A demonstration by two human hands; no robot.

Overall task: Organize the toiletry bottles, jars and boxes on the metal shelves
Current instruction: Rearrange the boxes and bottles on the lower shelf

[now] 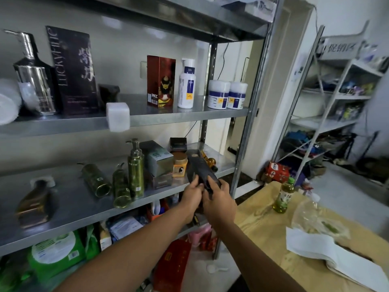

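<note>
Gripping the near end of a long dark box at frame centre, the left hand and right hand are both curling their fingers round it. The box is angling up over the front edge of the middle shelf. It is unclear whether its far end is resting on the shelf.

Risks, as judged:
- The far end is sitting just beside an orange jar and a gold bottle, so a sideways swing is likely knocking either one over.
- A tipped green bottle is lying at the shelf lip, left of centre, so a jolt is probably sending it off.
- A white block is overhanging the upper shelf's edge, so a shake is possibly dropping it.
</note>
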